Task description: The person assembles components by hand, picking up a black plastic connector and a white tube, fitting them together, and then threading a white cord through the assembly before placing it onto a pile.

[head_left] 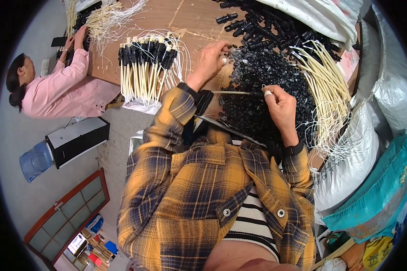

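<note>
My left hand (209, 62) reaches over the near-left edge of a heap of small black plastic pieces (248, 67), thumb and forefinger apart, and no held thing shows in it. A pale band is on its thumb. My right hand (282, 107) is closed at the right end of a thin cream rod (233, 92), where a dark part and a bit of white string show between the fingertips. The rod lies level above the heap, pointing left. To the right spreads a bundle of cream rods with white strings (325, 86).
Rods with black sockets (144, 56) stand bunched at the left table edge. Black tubular sockets (257, 27) lie at the back beside a white sack (316, 18). A person in pink (63, 86) works at the far left. Stuffed sacks (348, 162) crowd the right side.
</note>
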`<state>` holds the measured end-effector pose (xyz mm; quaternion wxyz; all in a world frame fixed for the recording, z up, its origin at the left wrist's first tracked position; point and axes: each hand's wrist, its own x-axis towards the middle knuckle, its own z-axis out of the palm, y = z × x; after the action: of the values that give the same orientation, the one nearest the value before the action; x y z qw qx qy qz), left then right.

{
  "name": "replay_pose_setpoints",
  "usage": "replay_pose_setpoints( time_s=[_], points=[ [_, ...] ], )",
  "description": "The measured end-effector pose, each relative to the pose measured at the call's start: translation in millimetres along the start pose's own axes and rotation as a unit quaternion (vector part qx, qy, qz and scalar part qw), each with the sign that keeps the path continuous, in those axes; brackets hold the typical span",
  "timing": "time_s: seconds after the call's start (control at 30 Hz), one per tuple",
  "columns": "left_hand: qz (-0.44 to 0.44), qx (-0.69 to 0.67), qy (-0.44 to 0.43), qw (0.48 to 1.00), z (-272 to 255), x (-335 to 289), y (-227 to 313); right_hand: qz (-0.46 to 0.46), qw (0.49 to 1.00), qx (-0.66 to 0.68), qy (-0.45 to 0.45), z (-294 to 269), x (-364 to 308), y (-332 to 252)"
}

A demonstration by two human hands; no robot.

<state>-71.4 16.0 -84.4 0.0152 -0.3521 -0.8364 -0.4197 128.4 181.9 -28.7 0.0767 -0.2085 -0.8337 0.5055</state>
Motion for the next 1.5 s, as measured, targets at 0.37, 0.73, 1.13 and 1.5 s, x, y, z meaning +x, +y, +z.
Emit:
replay_pose_setpoints(
  time_s=[0.37, 0.73, 1.13, 1.5],
  points=[
    [0.088, -0.126, -0.025, 0.988, 6, -19, 105, 0.099, 0.992, 0.076, 0.005, 7, 14, 6],
    [0.133, -0.038, 0.024, 0.990, 21, -25, 107, 0.101, 0.946, 0.306, -0.024, 7, 10, -6],
    [-0.189, -0.210, -0.155, 0.947, 21, -26, 92, -0.011, 0.996, 0.069, 0.047, 9, 7, 2],
    [-0.002, -0.114, -0.035, 0.993, 26, -32, 101, 0.088, 0.972, 0.217, -0.010, 6, 10, 6]
  ],
)
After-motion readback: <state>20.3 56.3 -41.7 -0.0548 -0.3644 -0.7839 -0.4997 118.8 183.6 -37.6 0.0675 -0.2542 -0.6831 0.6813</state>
